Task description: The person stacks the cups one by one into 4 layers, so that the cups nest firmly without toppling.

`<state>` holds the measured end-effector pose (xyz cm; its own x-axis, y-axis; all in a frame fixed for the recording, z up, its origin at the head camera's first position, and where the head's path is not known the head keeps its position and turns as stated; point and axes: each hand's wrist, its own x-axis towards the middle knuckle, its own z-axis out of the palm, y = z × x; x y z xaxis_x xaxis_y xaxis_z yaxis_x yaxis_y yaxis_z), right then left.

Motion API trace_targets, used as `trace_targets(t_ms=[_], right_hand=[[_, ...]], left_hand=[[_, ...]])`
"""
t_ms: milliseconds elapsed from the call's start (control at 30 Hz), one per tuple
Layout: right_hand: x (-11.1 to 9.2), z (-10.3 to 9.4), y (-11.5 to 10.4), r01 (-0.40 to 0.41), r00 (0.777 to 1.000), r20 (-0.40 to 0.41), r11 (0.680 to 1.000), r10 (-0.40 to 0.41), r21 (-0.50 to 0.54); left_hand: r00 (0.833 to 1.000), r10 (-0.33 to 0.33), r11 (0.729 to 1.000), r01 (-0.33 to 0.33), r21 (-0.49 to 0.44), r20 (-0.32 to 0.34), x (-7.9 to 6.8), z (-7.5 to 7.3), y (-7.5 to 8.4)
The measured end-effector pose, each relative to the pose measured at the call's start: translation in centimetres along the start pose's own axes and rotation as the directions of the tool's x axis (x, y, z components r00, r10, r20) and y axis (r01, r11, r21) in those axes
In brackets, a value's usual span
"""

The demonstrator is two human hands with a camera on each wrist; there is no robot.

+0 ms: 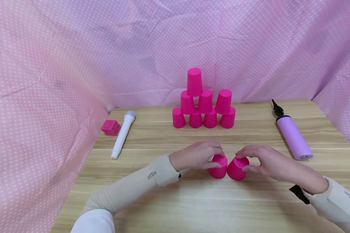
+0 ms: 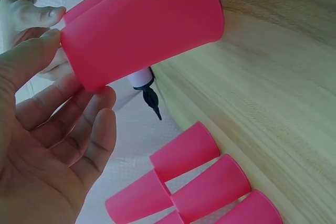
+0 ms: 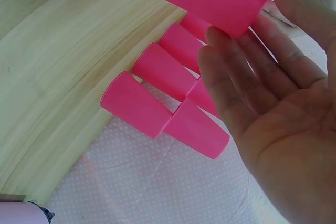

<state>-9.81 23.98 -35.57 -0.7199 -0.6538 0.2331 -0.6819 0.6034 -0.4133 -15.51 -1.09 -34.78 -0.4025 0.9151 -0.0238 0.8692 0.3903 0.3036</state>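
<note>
Two upside-down pink cups stand close together on the wooden table in the head view. My left hand [image 1: 202,155] pinches the left cup [image 1: 217,171] at its closed top end, thumb on the near side. The right cup [image 1: 237,170] leans slightly, its top end held between the thumb and fingers of my right hand [image 1: 265,161]. Behind them rises a pyramid of upside-down pink cups: a bottom row of several cups [image 1: 179,118], three on the second row [image 1: 223,102], and a single cup [image 1: 194,82] over the left pair. Both wrist views show fingertips touching the held cups.
To the left on the wooden table [image 1: 175,207] lie a white microphone [image 1: 122,136] and a pink cube [image 1: 110,127]. A purple hand pump [image 1: 294,137] with a black nozzle lies at the right. A pink dotted cloth [image 1: 151,48] hangs behind the table.
</note>
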Motion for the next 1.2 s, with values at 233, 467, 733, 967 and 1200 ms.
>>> trace_targets(t_ms=[233,467,733,967,1200], right_hand=[[-0.26,0.13,0.07,-0.017,1.000,-0.007,1.000,0.018,0.013],[-0.42,0.24,0.08,-0.014,1.000,-0.025,1.000,0.014,0.015],[-0.62,0.36,0.19,0.016,0.999,-0.043,1.000,-0.016,0.005],[-0.73,0.45,0.39,0.036,0.998,-0.048,0.999,-0.036,0.012],[-0.85,0.48,0.38,0.003,0.999,-0.047,1.000,-0.004,-0.011]], left_hand=[[1.000,-0.024,0.999,0.023,-0.038,-0.007,-0.05,0.27,-0.06],[0.999,-0.051,0.996,0.052,-0.066,0.016,0.17,0.31,-0.07],[0.999,-0.034,0.999,0.034,-0.011,0.019,0.25,0.24,0.16],[0.999,-0.021,0.999,0.020,0.025,0.027,0.15,0.13,0.33],[1.000,-0.016,0.999,0.015,0.036,0.022,-0.02,0.09,0.37]])
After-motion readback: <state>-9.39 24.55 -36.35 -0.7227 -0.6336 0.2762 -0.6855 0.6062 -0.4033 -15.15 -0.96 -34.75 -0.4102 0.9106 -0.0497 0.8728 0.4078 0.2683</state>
